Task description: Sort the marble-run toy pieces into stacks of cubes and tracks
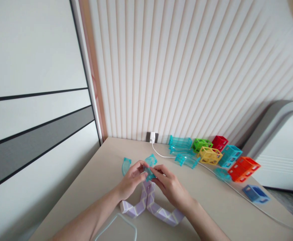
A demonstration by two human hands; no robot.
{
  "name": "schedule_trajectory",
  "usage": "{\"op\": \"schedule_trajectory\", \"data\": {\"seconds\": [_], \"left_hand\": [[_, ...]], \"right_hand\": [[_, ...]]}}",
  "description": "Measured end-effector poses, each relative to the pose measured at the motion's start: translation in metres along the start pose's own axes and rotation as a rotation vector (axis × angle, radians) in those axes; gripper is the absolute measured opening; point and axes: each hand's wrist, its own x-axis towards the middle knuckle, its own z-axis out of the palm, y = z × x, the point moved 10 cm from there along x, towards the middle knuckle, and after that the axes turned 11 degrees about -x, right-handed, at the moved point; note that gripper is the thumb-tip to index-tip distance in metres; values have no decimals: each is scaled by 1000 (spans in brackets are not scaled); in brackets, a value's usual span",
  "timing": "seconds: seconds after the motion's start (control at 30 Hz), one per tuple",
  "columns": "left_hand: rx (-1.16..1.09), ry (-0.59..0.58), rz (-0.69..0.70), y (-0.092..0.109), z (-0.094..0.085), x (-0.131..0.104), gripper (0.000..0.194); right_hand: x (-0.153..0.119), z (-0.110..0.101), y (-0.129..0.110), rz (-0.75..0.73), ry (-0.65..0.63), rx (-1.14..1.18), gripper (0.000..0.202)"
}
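Note:
Above the middle of the table, my left hand [133, 175] and my right hand [168, 182] both grip a clear teal plastic track piece [150, 169]. The fingers of each hand are closed on its sides, and part of it is hidden by them. Another curved teal piece [126, 165] lies just beyond my left hand. Under my wrists rests a purple and white folding snake puzzle [159, 211], bent into angled arms. A pale blue cord loop [133, 226] lies near the front edge, below my left forearm.
Teal track pieces [180, 144] lie along the wall at the back. To their right stand hollow blocks: green [201, 144], yellow [209, 155], red [219, 143], teal [229, 156], orange [244, 169] and blue [256, 194]. A white cable [233, 188] runs from a plugged charger [152, 137] along the right side.

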Motion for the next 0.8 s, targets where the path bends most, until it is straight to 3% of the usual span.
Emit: {"op": "schedule_trajectory", "data": {"seconds": [0.17, 0.37, 0.5, 0.57, 0.67, 0.8], "left_hand": [[-131, -86, -51, -8, 6, 1, 50], [-287, 18, -38, -1, 2, 0, 43], [-459, 99, -91, -1, -11, -1, 43], [-506, 127, -107, -2, -17, -1, 44], [-568, 115, -131, -4, -16, -2, 45], [-596, 55, -165, -6, -5, -4, 42]], "right_hand": [[1, 1, 5, 38, -26, 57, 36], [0, -7, 1, -16, -27, 138, 39], [-8, -18, 28, 90, 119, 152, 43], [-12, -12, 47, 177, 120, 207, 57], [-16, 10, 57, 210, 8, 466, 78], [-17, 30, 52, 243, -87, 767, 75]]}}
